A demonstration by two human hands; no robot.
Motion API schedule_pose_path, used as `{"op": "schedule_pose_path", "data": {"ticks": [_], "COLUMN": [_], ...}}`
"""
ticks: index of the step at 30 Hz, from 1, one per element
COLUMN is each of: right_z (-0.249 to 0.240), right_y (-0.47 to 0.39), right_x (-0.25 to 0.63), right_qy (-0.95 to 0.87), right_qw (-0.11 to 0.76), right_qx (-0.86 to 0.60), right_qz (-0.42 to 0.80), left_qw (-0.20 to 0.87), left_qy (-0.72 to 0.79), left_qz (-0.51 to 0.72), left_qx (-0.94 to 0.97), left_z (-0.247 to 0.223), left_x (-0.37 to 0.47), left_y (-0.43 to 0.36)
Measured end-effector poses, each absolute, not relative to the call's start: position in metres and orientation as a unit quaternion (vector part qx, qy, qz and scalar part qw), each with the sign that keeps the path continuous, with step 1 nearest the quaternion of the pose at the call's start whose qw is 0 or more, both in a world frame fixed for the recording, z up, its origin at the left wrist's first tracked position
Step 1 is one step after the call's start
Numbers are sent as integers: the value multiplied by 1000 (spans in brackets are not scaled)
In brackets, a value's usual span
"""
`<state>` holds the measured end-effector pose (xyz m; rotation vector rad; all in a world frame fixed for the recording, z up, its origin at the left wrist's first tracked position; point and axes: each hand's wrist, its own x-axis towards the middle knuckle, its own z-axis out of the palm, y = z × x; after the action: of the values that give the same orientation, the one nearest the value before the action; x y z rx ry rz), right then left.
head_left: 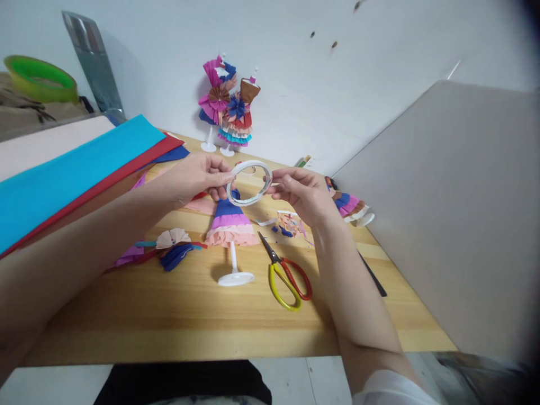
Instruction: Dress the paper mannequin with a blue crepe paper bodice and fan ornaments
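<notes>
A narrow white roll of tape (250, 201) is held up above the table between both hands. My left hand (205, 175) pinches its left rim, while the fingers of my right hand (301, 191) close on the right side. Behind and below the roll, a miniature dress form (231, 228) lies or leans on the wood in a blue, purple and peach ruffled skirt. Its upper part is hidden by the tape and hands; a white stem and round base (236, 278) point toward me. Scissors (287, 273) with one yellow and one red handle lie open-bladed or nearly closed below my right hand.
Two dressed miniature forms (228, 107) stand against the wall; another (350, 205) lies at right. Paper sheets (84, 160) are stacked at left. Paper scraps (291, 222), a pleated paper piece (172, 239) and a black strip (372, 274) lie on the table (177, 320). A grey panel (442, 214) bounds the right.
</notes>
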<state>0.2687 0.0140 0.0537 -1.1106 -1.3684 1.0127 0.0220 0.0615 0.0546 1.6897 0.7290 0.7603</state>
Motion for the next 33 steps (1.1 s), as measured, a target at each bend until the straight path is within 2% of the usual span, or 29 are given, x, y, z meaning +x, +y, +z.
{"op": "schedule_pose_path", "data": {"ticks": [4,9,17,20,27,33], "right_z": [55,50,52,55,58,58], "right_y": [12,7,5,10,19,21], "right_x": [263,252,259,271,301,313], "right_qy": [-621,-658,-717,-705,-647,-628], "right_qw": [521,513,400,405,410,401], "right_qx": [-469,-536,-568,-577,-642,-667], "right_qz": [352,132,-62,-80,-19,-4], "left_qw": [537,511,452,470,613,664], "left_qy": [310,310,355,363,308,282], "left_qz": [333,320,309,324,357,352], "left_qx": [710,736,758,737,634,597], "left_z": [56,55,64,69,68,67], "left_x": [23,24,28,28,27,25], "left_y": [61,61,53,49,50,54]}}
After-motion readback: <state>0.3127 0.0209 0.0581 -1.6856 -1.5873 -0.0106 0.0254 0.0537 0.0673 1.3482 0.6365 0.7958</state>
